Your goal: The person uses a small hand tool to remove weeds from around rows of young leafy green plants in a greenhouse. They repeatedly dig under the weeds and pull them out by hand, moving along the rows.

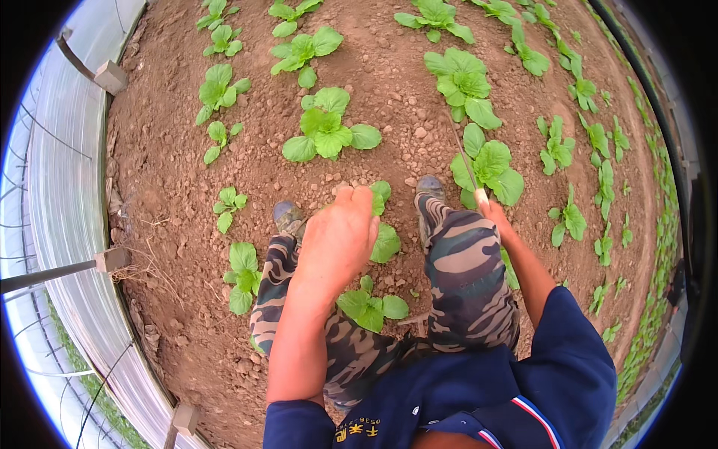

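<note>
My left hand (343,233) is bent with its fingers curled down, above a leafy green seedling (386,244) between my feet. Its palm and fingertips are hidden, so whether it holds anything does not show. By my right knee, my right hand (495,216) grips the pale handle (481,196) of a thin, rod-like tool (461,147). The rod points away from me, passing beside a broad-leaved seedling (492,165). Its far end lies near another large seedling (463,81). A smaller seedling (370,306) grows between my legs.
Rows of seedlings (325,129) grow in cloddy brown soil (392,146). Plastic sheeting (67,151) with posts set at blocks (111,260) borders the left. A dark hose or pipe (653,84) curves along the right. My shoes (431,185) stand among the plants.
</note>
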`<state>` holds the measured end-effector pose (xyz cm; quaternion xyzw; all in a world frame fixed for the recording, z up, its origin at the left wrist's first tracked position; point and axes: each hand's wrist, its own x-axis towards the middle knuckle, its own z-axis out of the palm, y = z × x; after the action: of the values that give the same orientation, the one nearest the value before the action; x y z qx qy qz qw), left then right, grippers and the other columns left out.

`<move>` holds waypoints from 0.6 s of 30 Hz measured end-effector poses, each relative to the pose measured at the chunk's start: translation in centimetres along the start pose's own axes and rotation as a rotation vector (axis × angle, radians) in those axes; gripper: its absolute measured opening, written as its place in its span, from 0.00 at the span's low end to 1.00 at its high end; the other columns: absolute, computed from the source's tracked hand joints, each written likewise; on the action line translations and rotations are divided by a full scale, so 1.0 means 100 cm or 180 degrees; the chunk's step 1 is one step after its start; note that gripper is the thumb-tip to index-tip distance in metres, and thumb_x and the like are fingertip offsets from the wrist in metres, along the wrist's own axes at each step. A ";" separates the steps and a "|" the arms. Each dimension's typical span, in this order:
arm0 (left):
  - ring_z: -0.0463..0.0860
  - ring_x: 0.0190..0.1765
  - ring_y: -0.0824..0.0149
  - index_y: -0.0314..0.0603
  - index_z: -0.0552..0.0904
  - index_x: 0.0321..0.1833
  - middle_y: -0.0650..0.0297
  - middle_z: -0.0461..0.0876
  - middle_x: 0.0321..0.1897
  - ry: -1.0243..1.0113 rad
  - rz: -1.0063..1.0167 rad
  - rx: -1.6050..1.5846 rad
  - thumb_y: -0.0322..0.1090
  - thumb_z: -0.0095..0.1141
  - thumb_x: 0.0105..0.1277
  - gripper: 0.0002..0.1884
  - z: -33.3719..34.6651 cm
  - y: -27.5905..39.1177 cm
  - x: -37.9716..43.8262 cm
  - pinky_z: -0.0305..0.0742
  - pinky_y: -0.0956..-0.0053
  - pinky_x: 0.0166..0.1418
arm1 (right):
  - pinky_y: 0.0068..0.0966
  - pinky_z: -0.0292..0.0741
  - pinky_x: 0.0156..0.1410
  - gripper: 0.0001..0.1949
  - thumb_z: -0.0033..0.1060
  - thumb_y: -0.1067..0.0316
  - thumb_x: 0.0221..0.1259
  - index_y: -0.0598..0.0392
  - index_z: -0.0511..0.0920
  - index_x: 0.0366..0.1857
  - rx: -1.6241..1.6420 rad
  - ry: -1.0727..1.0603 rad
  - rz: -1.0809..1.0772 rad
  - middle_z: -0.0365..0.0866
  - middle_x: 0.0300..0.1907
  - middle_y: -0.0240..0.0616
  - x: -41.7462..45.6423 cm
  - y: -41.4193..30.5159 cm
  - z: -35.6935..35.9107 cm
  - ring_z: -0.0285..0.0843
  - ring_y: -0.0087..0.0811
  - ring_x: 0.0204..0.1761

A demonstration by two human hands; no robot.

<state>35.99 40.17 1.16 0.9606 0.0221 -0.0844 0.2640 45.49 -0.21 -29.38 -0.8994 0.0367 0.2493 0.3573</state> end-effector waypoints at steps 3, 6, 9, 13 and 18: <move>0.80 0.45 0.42 0.34 0.73 0.51 0.45 0.80 0.44 -0.0010 -0.0053 0.0082 0.32 0.60 0.61 0.17 0.001 -0.001 -0.003 0.76 0.53 0.47 | 0.37 0.72 0.53 0.22 0.44 0.53 0.68 0.66 0.74 0.46 0.0421 -0.0241 0.0036 0.80 0.41 0.52 -0.053 0.034 0.010 0.78 0.41 0.46; 0.80 0.45 0.41 0.34 0.73 0.48 0.45 0.79 0.45 -0.0035 0.0021 0.0133 0.33 0.60 0.61 0.16 0.005 -0.003 -0.004 0.76 0.53 0.47 | 0.36 0.73 0.54 0.20 0.44 0.56 0.69 0.66 0.75 0.46 0.0284 -0.0191 -0.0154 0.81 0.42 0.54 -0.092 0.006 0.000 0.79 0.45 0.45; 0.80 0.45 0.41 0.34 0.73 0.48 0.45 0.79 0.45 -0.0066 0.0064 0.0152 0.33 0.60 0.61 0.16 0.006 0.003 -0.002 0.76 0.53 0.47 | 0.37 0.72 0.54 0.20 0.46 0.54 0.68 0.65 0.75 0.48 0.0421 -0.0027 -0.0081 0.80 0.42 0.56 -0.088 0.036 0.018 0.79 0.48 0.46; 0.79 0.45 0.42 0.34 0.73 0.48 0.46 0.79 0.43 -0.0140 0.0124 0.0118 0.32 0.60 0.60 0.16 0.011 0.009 0.007 0.74 0.54 0.47 | 0.42 0.72 0.54 0.20 0.49 0.53 0.67 0.65 0.75 0.46 0.0289 -0.0042 -0.0300 0.80 0.41 0.57 -0.051 -0.014 0.009 0.78 0.54 0.48; 0.79 0.44 0.43 0.35 0.75 0.48 0.47 0.79 0.41 0.0015 0.0102 0.0167 0.31 0.60 0.60 0.15 0.016 0.018 0.017 0.74 0.54 0.46 | 0.31 0.74 0.29 0.14 0.51 0.59 0.66 0.61 0.73 0.44 0.0620 -0.0027 -0.0398 0.77 0.28 0.38 -0.017 -0.100 -0.029 0.77 0.29 0.21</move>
<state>37.56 37.85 0.41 0.9676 0.0051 -0.0784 0.2400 47.70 5.10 -20.60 -0.8599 0.0031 0.2257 0.4579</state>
